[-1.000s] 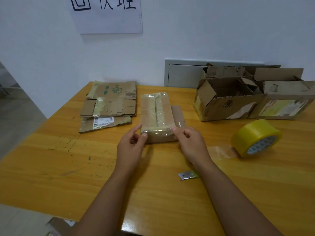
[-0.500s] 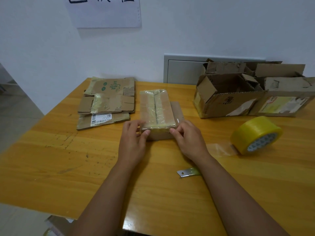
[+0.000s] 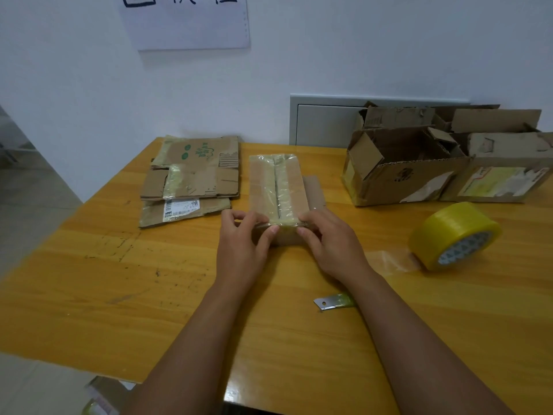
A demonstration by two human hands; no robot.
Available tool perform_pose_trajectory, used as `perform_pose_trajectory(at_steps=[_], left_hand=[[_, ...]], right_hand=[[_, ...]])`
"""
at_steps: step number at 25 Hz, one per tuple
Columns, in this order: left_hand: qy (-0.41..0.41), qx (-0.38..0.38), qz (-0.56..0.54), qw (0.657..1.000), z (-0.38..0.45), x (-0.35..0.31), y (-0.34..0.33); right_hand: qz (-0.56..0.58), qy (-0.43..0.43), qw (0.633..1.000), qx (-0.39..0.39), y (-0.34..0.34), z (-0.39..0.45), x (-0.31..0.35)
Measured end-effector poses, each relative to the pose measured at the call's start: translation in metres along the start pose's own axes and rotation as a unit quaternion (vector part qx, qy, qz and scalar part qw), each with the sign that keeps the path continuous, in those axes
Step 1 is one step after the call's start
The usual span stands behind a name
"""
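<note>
White wall sits behind my yellow desk. Right in the middle of it lies a small taped box. My left grip and my right grip both pinch its near end, fingers on top, thumbs on the front. A yellow tape roll stands off to the right. Flat cardboard lies on the left.

- Yellow wooden table, scuffed with dark marks on its left part.
- Flattened cardboard sheets, stacked at the far left.
- Taped box, lying in the middle, lengthwise from near to far.
- Torn open cartons, side by side at the far right.
- Yellow tape roll, on the right, with its loose clear strip stuck flat to the wood.
- Small metal blade, near of centre.
</note>
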State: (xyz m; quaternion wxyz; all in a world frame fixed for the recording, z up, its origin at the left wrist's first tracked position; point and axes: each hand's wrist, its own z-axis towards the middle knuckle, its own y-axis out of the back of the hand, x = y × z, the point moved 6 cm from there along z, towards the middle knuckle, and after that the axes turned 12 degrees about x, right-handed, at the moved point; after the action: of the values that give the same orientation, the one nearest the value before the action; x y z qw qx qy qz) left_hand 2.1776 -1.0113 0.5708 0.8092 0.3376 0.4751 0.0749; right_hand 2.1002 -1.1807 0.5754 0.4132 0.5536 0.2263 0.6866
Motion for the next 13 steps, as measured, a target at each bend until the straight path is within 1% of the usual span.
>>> perform_pose_trajectory(at_steps=[3,5,7,9,11,13], left_hand=[[-0.009,-0.009,0.013,1.000,-0.002,-0.007,-0.001],[-0.010,0.006,0.020,1.000,-0.004,-0.007,-0.003],[-0.012,0.025,-0.012,1.000,-0.008,-0.004,-0.004],[-0.014,0.021,-0.044,0.999,-0.009,-0.003,-0.001],[-0.011,0.010,-0.039,0.999,-0.010,-0.004,0.005],[-0.018,0.034,-0.055,0.998,-0.010,-0.001,0.008]], right_hand=[[-0.013,0.011,0.999,-0.027,0.003,-0.003,0.003],[-0.024,0.018,0.998,-0.052,0.005,-0.005,0.007],[-0.029,0.026,0.997,-0.068,0.007,-0.005,0.010],[-0.027,0.041,0.997,-0.057,0.007,-0.004,0.009],[-0.009,0.056,0.997,-0.043,0.007,-0.006,0.003],[0.020,0.047,0.998,-0.044,0.008,-0.009,-0.004]])
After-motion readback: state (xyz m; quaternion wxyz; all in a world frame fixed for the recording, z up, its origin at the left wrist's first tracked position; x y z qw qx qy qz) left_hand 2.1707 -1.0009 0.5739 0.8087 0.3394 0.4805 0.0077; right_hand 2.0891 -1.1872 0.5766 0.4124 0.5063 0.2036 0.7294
